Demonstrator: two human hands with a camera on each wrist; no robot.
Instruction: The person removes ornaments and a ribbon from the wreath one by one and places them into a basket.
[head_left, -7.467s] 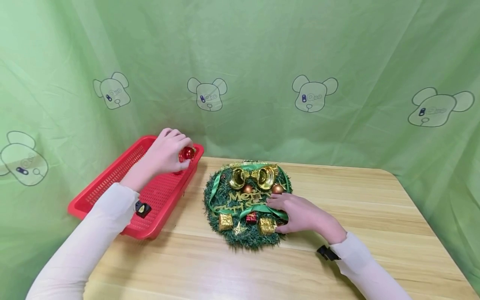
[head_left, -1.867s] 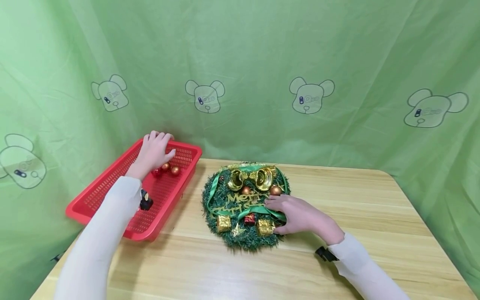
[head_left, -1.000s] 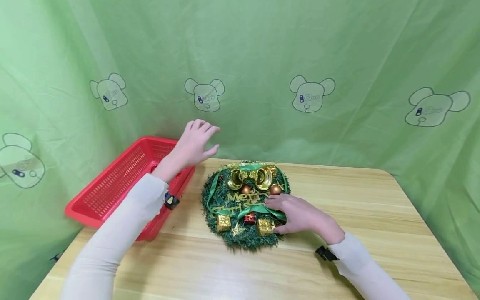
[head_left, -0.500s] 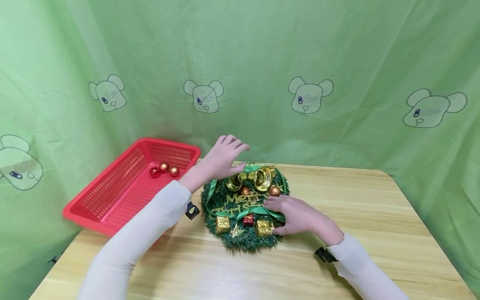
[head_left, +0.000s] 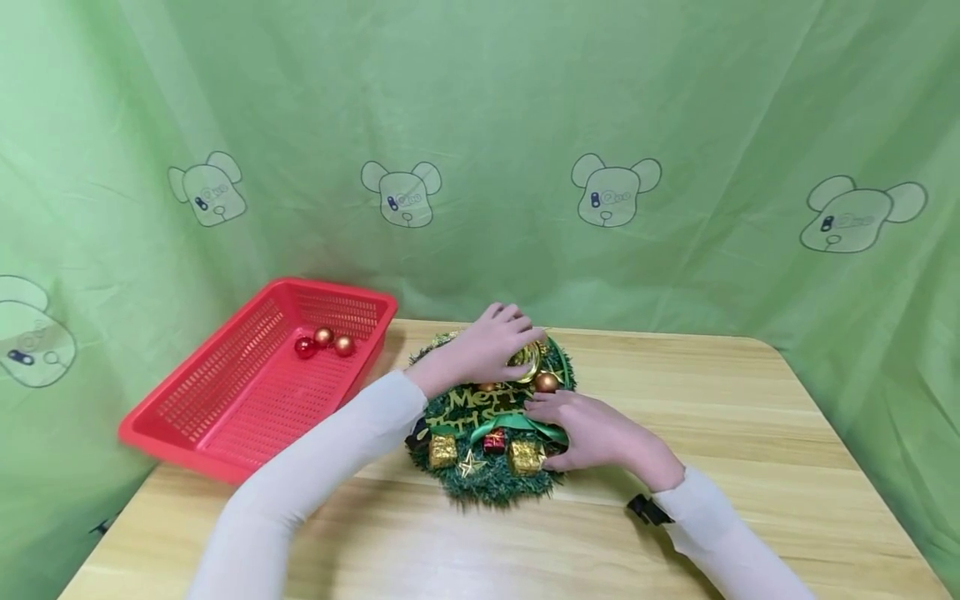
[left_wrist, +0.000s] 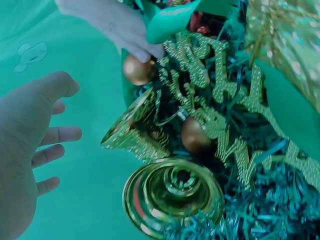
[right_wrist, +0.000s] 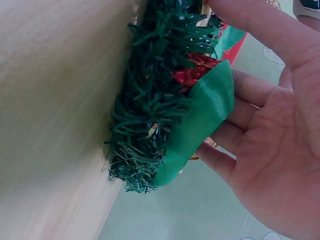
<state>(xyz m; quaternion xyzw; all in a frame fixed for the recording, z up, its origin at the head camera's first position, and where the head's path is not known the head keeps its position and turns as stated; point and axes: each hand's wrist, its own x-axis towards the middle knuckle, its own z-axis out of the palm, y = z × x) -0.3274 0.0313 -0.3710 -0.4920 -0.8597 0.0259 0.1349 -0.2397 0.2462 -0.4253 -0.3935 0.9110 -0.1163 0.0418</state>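
A green Christmas wreath (head_left: 491,492) lies on the wooden table, decorated with gold "Merry Christmas" lettering, green ribbon, foil-wrapped gift boxes and coppery balls. My left hand (head_left: 483,348) is over its far part, where two gold bells are fixed. In the left wrist view, the fingers stand apart, spread beside the bell (left_wrist: 172,192) with nothing held. My right hand (head_left: 596,429) rests at the wreath's right edge. In the right wrist view, its fairly straight fingers touch the wreath behind the green ribbon (right_wrist: 202,117), and the thumb reaches across above. One bell is mostly hidden in the head view.
At the left stands a red plastic basket (head_left: 258,400), holding a red ball (head_left: 305,347) and two coppery balls (head_left: 344,345). A green curtain (head_left: 495,242) with bear-head prints hangs behind the wooden table (head_left: 712,400).
Earlier my left hand held a red ball over the basket. It then left the basket, moving right until it came over the bells. My right hand has stayed on the wreath's edge.
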